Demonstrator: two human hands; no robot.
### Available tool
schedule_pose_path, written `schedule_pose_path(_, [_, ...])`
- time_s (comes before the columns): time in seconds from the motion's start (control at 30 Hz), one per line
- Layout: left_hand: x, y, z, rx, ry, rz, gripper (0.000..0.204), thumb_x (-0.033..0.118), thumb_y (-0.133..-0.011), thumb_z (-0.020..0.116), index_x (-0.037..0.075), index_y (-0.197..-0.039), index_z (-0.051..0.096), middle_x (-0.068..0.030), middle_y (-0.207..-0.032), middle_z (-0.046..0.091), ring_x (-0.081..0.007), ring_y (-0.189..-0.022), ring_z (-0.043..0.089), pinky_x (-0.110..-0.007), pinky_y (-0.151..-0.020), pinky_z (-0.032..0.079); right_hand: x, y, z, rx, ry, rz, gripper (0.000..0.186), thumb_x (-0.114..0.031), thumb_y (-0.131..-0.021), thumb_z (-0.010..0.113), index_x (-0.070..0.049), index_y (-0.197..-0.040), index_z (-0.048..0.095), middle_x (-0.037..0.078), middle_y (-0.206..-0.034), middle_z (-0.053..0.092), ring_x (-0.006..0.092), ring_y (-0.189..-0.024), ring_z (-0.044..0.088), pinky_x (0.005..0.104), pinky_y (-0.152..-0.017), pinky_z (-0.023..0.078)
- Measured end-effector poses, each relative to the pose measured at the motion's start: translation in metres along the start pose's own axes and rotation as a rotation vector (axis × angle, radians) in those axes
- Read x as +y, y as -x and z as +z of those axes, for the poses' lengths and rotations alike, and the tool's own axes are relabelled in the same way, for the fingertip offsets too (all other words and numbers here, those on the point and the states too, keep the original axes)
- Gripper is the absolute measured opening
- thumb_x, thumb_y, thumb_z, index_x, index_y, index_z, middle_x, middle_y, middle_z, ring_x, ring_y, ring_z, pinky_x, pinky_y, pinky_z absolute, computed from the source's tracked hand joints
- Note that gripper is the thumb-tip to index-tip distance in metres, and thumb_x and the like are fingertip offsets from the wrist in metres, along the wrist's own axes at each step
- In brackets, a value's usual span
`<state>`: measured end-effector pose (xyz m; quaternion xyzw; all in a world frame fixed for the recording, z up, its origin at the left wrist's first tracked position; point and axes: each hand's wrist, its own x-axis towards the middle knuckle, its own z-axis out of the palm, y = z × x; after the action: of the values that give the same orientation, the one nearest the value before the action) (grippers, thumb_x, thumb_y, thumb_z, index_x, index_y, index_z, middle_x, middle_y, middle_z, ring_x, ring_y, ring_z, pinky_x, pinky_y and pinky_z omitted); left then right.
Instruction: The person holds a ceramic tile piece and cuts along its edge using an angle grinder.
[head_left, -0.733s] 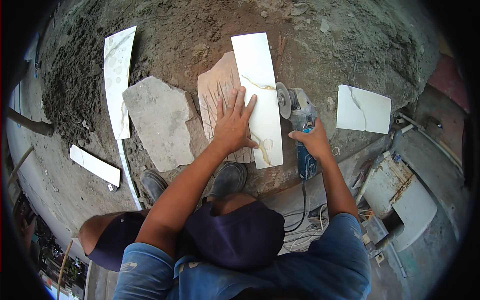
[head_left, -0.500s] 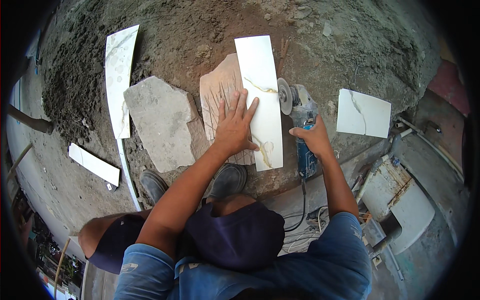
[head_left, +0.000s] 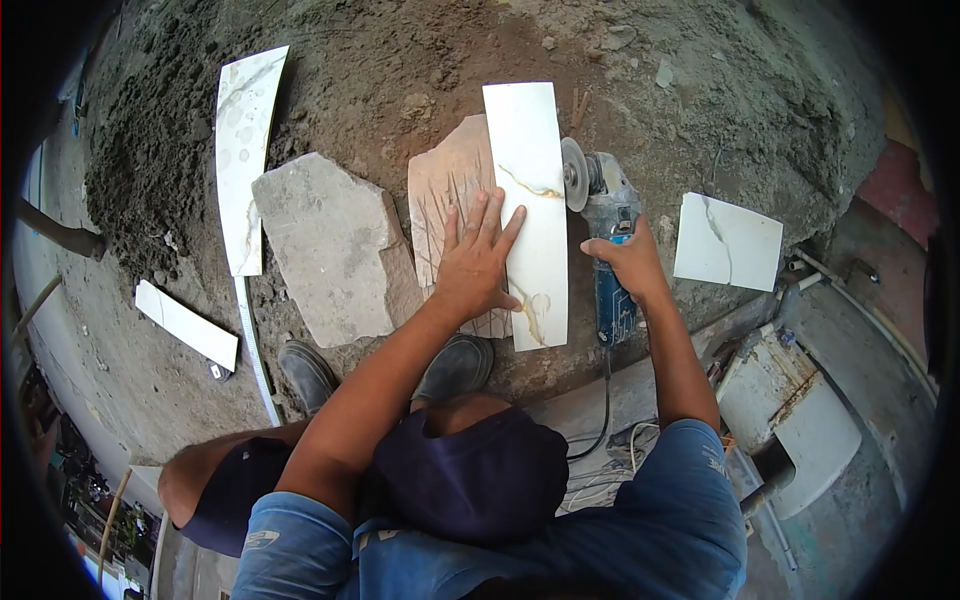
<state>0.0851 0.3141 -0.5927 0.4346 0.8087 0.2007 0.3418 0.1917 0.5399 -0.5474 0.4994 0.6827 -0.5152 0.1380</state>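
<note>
A white tile strip point(head_left: 535, 230) with gold-brown veins lies lengthwise over a reddish stone slab point(head_left: 440, 180) scored with many grooves. My left hand point(head_left: 478, 255) is spread flat, its fingertips on the slab and the tile's left edge, its thumb on the tile. In my right hand point(head_left: 630, 258) is a blue and grey angle grinder point(head_left: 612, 205), gripped around its body with the thumb toward the tile. The grinder's cutting disc point(head_left: 575, 174) stands upright along the tile's right edge; whether it touches the edge I cannot tell.
A grey stone slab point(head_left: 330, 250) lies left of the reddish one. Around are a long white tile point(head_left: 240, 150), a narrow tile piece point(head_left: 187, 325), an extended tape measure point(head_left: 255, 350) and a square tile piece point(head_left: 728, 243). The grinder's cord point(head_left: 607, 400) runs back past my leg.
The grinder has moved slightly farther away along the tile's right edge, its disc now beyond the upper vein. My left hand stays on the tile. The whole view has shifted a little.
</note>
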Motion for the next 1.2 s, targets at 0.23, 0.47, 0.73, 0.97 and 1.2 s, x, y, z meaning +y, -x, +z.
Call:
schedule_pose_path(0.23, [-0.004, 0.003, 0.0, -0.007, 0.007, 0.002, 0.14, 0.046, -0.04, 0.094, 0.016, -0.156, 0.019, -0.0208, -0.161, 0.011, -0.0374, -0.15, 0.01, -0.06, -0.117, 0.009, -0.01, -0.014, 0.005, -0.001, 0.007, -0.025, 0.087, -0.016, -0.062, 0.085, 0.007, -0.133, 0.04, 0.018, -0.117, 0.06, 0.0247, -0.103, 0.061, 0.0349, -0.091, 0.049])
schedule_pose_path(0.47, [0.001, 0.0, -0.005, -0.051, -0.031, 0.005, 0.142, 0.047, -0.041, 0.094, 0.016, -0.156, 0.018, -0.0215, -0.161, 0.009, -0.0377, -0.15, 0.008, -0.06, -0.117, 0.006, -0.017, -0.027, 0.0, 0.028, -0.134, -0.074, 0.083, -0.016, -0.063, 0.085, 0.005, -0.131, 0.042, 0.016, -0.113, 0.061, 0.0234, -0.1, 0.061, 0.0343, -0.088, 0.05])
schedule_pose_path(0.73, [0.013, 0.0, -0.002, -0.041, -0.07, -0.023, 0.13, 0.044, -0.051, 0.092, 0.012, -0.155, 0.02, -0.0257, -0.16, 0.006, -0.0428, -0.149, 0.004, -0.064, -0.115, 0.005, 0.012, 0.035, -0.039, 0.228, -0.314, 0.017, 0.076, -0.014, -0.065, 0.083, 0.004, -0.128, 0.045, 0.013, -0.107, 0.061, 0.0208, -0.093, 0.062, 0.0327, -0.083, 0.051])
schedule_pose_path(0.97, [0.033, 0.044, 0.067, 0.063, -0.62, 0.382, 0.1, 0.04, -0.069, 0.081, 0.016, -0.152, 0.03, -0.0274, -0.157, 0.015, -0.0511, -0.145, 0.013, -0.07, -0.11, 0.017, 0.06, 0.1, -0.035, 0.305, -0.493, 0.043, 0.068, -0.012, -0.065, 0.081, 0.002, -0.123, 0.048, 0.011, -0.1, 0.062, 0.0187, -0.083, 0.062, 0.0324, -0.073, 0.052])
schedule_pose_path(1.2, [0.089, 0.051, 0.071, -0.136, -0.616, 0.354, 0.08, 0.034, -0.077, 0.072, 0.027, -0.148, 0.037, -0.0269, -0.141, 0.033, -0.0627, -0.131, 0.025, -0.08, -0.087, 0.034, 0.116, 0.163, -0.021, 0.416, -0.617, 0.083, 0.063, -0.01, -0.067, 0.08, -0.001, -0.121, 0.049, 0.009, -0.095, 0.061, 0.0179, -0.075, 0.064, 0.032, -0.063, 0.054])
